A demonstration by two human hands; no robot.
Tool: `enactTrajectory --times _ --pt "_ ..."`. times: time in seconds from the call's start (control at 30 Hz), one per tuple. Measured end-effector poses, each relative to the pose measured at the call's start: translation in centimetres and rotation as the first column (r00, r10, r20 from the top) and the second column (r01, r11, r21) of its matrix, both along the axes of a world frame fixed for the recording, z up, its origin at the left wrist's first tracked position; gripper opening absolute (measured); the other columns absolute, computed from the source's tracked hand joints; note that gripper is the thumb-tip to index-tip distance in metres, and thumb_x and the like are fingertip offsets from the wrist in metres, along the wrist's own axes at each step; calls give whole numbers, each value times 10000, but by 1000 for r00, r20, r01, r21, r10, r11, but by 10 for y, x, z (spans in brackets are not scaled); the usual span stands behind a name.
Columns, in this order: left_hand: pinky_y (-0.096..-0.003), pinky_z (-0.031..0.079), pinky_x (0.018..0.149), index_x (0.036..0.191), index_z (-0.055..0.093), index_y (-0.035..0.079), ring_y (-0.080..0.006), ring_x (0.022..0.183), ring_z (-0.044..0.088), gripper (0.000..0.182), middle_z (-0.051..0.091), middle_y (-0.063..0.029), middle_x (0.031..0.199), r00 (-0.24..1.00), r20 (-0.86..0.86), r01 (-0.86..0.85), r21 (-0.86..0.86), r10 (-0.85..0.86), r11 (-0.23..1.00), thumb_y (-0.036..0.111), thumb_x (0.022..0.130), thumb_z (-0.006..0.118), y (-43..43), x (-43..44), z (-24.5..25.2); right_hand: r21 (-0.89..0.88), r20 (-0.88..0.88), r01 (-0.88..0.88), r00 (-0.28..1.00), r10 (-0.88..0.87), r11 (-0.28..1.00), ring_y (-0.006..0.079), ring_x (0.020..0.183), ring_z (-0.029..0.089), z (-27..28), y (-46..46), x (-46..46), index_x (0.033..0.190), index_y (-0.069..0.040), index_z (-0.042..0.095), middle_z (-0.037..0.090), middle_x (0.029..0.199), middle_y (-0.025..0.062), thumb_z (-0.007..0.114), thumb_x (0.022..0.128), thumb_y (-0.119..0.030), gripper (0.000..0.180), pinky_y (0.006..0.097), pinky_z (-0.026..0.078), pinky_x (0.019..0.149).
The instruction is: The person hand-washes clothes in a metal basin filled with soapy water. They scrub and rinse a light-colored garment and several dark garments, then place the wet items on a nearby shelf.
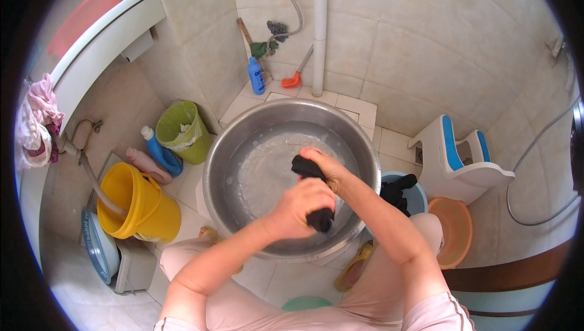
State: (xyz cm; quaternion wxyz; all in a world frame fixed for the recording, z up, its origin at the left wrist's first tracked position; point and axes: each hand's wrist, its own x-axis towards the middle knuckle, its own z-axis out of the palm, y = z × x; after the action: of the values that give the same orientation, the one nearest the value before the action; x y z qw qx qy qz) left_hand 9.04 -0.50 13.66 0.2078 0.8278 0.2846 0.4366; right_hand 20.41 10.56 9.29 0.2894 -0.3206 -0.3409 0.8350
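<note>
A black cloth item (320, 219), bunched into a roll, is gripped in both of my hands over a large metal basin (214, 157). My left hand (303, 201) is closed around its lower part, nearer to me. Farther up the roll, my right hand (323, 166) grips it just below the upper end. Cloudy water (269, 171) with some bubbles stands in the basin below. What kind of garment the cloth is, I cannot tell. To the right, more black cloth (396, 193) lies in a light blue basin (417, 196), partly hidden behind my right arm.
Left stand a yellow bucket (159, 217) with a hose in it, detergent bottles (166, 155) and a green trash bin (200, 139). A blue bottle (256, 77) and an orange brush (291, 81) are by the wall. Right are a white step stool (438, 176) and an orange basin (456, 235).
</note>
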Motion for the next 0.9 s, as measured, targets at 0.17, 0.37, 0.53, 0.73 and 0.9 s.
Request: enactTrajectory --times 0.17,0.37,0.53,0.73,0.9 --pt "-418 419 845 838 559 112 -289 968 503 400 555 -36 901 946 -323 94 166 -36 982 57 464 690 -26 16 -30 212 275 -112 960 51 971 155 676 555 3 -22 -10 854 -69 581 575 801 67 656 728 -167 176 288 476 576" --pt "-421 384 881 825 538 115 -291 957 492 366 517 -46 865 867 -490 178 128 -94 976 87 490 684 -35 26 -67 473 515 -216 855 -68 854 193 752 561 -31 -35 -22 817 -79 618 610 804 73 669 668 -198 197 311 452 698" --pt "-435 391 884 827 545 117 -297 969 495 365 527 -58 914 916 -401 106 303 26 947 104 485 674 -19 16 -74 571 381 51 868 -319 819 157 788 570 -21 -26 -16 825 -60 624 622 823 69 655 705 -164 162 282 460 722" --pt "-349 412 895 1161 431 21 -207 1027 502 440 517 -94 1114 671 443 -376 -488 595 787 203 817 637 1 -2 -34 139 -206 456 882 -424 879 202 778 594 22 41 38 965 -114 565 602 883 41 640 814 -269 229 369 514 704" --pt "-332 438 870 1270 370 26 -203 1057 524 489 501 -107 1188 737 474 60 -757 482 651 391 947 407 2 -47 -18 -9 -644 454 679 -352 891 226 709 607 139 9 50 994 -183 573 618 833 49 569 859 -384 242 389 527 704"
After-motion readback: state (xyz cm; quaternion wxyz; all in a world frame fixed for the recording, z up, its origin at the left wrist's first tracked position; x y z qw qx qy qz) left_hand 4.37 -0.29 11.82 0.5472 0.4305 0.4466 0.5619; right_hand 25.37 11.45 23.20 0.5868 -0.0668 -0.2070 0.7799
